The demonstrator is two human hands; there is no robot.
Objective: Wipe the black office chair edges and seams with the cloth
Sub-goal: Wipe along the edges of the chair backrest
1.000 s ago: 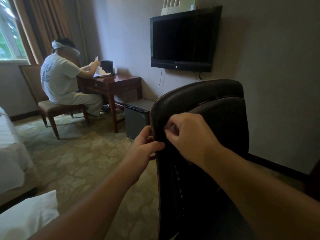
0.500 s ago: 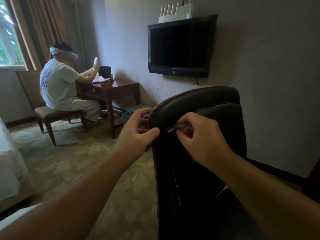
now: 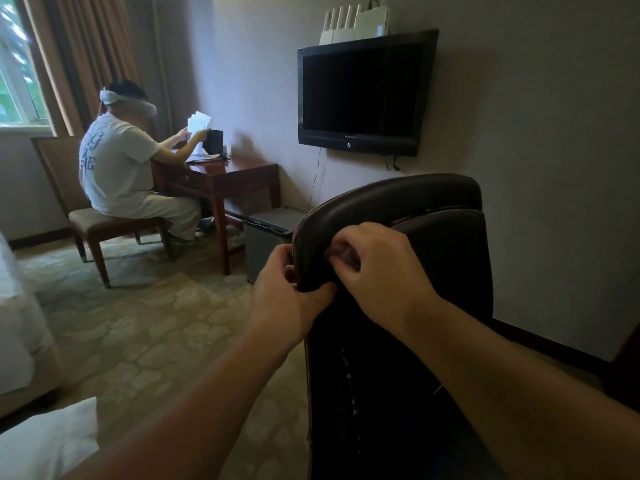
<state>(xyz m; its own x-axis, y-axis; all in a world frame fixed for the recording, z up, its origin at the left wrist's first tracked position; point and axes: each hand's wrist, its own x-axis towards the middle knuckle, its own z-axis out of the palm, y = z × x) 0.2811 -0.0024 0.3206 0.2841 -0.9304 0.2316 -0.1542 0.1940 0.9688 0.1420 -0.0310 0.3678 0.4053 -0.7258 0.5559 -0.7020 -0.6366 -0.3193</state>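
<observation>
2 hands at the chair (image 3: 408,216) back's upper left edge. Left hand (image 3: 287,299) grips the padded rim, thumb in front. Right hand (image 3: 384,271) is curled, pinching something small and dark, probably the cloth (image 3: 341,252). Padding likely soft, slick; steady by the rim. Beyond: seated person (image 3: 117,168), desk (image 3: 225,174), TV (image 3: 360,91).
</observation>
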